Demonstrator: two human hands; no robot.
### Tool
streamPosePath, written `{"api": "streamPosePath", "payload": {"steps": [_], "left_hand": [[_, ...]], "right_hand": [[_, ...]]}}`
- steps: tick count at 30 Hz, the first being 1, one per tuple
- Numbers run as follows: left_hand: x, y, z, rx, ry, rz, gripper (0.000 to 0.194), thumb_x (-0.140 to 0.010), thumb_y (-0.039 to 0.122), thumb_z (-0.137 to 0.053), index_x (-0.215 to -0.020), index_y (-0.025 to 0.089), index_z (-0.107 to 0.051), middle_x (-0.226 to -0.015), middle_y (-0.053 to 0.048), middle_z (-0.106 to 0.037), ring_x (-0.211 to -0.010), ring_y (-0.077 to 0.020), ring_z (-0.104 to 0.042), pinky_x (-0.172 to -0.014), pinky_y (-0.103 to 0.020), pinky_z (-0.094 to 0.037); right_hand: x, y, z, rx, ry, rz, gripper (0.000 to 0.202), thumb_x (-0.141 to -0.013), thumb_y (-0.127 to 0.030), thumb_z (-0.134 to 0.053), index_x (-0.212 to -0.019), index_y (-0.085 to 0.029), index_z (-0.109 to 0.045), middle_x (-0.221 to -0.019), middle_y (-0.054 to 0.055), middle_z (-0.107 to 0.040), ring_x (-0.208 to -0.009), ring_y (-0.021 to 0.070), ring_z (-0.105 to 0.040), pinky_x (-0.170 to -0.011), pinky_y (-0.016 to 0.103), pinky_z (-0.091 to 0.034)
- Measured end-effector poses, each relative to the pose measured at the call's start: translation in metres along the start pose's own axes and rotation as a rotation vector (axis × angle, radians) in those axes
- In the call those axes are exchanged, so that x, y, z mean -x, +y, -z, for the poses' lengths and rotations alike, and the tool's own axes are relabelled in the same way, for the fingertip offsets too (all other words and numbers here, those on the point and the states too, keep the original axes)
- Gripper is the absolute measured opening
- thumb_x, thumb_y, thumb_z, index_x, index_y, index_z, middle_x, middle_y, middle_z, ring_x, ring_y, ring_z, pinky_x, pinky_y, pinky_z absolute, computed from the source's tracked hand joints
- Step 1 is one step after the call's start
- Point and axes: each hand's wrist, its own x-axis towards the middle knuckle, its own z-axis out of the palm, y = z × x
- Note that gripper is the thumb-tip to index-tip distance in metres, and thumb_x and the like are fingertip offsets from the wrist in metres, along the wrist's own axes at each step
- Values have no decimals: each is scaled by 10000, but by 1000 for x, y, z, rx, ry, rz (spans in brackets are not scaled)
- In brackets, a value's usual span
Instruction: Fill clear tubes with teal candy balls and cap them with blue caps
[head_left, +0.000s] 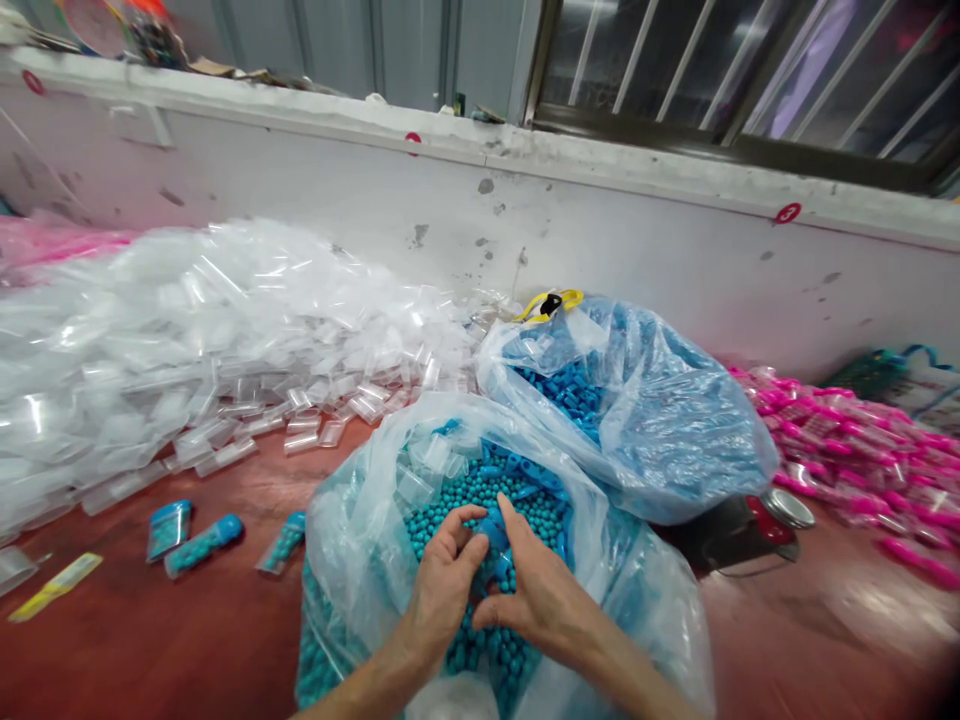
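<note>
My left hand (448, 562) pinches a blue cap (493, 530) between thumb and fingertips, over an open plastic bag (352, 530) of small teal beads (487, 490). My right hand (534, 585) curves around the same piece from the other side, its index finger against the cap and its thumb lower down. Below the cap, what looks like a clear tube is partly hidden by my fingers. Inside the bag, a few clear tubes (431, 460) and more blue caps (525, 475) lie on the beads.
Behind stands a bag of blue caps (675, 400). A large heap of clear tubes (225, 340) spreads left, with bead-filled tubes (202, 547) before it. To the right are a dark red-and-black container with a metal lid (787, 508) and a pile of pink-capped tubes (855, 440).
</note>
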Motion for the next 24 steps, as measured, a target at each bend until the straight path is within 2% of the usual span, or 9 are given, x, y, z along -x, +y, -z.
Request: {"api": "streamPosePath", "payload": {"steps": [2, 5, 7, 9, 11, 14, 17, 20, 24], "left_hand": [[2, 2, -2, -7, 23, -12, 326, -724, 353, -538, -1004, 217, -442, -568, 84, -403, -469, -74, -443, -469, -195, -385], [3, 6, 1, -57, 16, -69, 404, -704, 291, -570, -1084, 211, -457, -590, 75, -402, -516, -67, -409, -490, -175, -342], [3, 7, 4, -76, -77, -60, 493, -671, 278, -609, -1134, 201, -458, -664, 51, -467, -562, -70, -424, -520, -177, -349], [3, 7, 7, -62, -188, 23, 550, -669, 324, -611, -1173, 198, -430, -721, 30, -504, -547, -73, -440, -506, -190, -357], [4, 6, 8, -31, -208, 83, 559, -691, 366, -585, -1190, 197, -399, -729, 23, -508, -514, -73, -443, -478, -197, -359], [4, 5, 7, 35, -195, 39, 508, -698, 354, -587, -1141, 185, -405, -711, 27, -500, -528, -74, -450, -494, -197, -381], [4, 4, 6, 67, -269, 9, 424, -704, 336, -593, -1058, 188, -412, -665, 42, -496, -536, -74, -456, -495, -185, -382], [6, 1, 3, 58, -190, -18, 333, -728, 346, -562, -984, 205, -403, -581, 78, -440, -474, -57, -413, -446, -165, -348], [8, -1, -3, 1, -68, -43, 237, -744, 311, -524, -920, 211, -400, -563, 87, -436, -467, -53, -406, -437, -153, -327]], "right_hand": [[-1, -1, -5, 141, 75, 41, 1045, -524, -356, -739, -1364, -106, -170, -1326, 190, -343, -1227, 336, -291, -970, 456, -287], [0, 1, -9, 241, 181, 95, 873, -641, -350, -658, -1352, -107, -213, -1310, 206, -368, -1217, 334, -320, -965, 466, -300], [2, 4, -9, 230, 142, 105, 885, -664, -363, -635, -1365, -106, -160, -1317, 213, -355, -1212, 329, -333, -940, 454, -337], [4, 5, -9, 206, 47, 90, 1001, -606, -398, -677, -1371, -99, -105, -1329, 222, -328, -1206, 337, -341, -920, 451, -355], [5, 3, -10, 200, 16, 50, 1063, -541, -399, -711, -1364, -93, -113, -1325, 225, -325, -1183, 341, -371, -912, 454, -358], [5, -5, -12, 190, 140, 31, 881, -594, -325, -645, -1321, -85, -207, -1240, 211, -423, -1069, 310, -491, -849, 433, -409], [5, -11, -12, 134, 218, 143, 712, -625, -277, -565, -1250, -88, -280, -1090, 165, -534, -897, 261, -583, -743, 378, -468], [5, -12, -13, 121, 229, 230, 672, -594, -253, -547, -1204, -116, -300, -996, 120, -572, -809, 245, -603, -681, 359, -482], [4, -8, -17, 114, 267, 285, 659, -557, -225, -524, -1168, -120, -300, -971, 118, -568, -813, 251, -598, -661, 351, -484]]}}
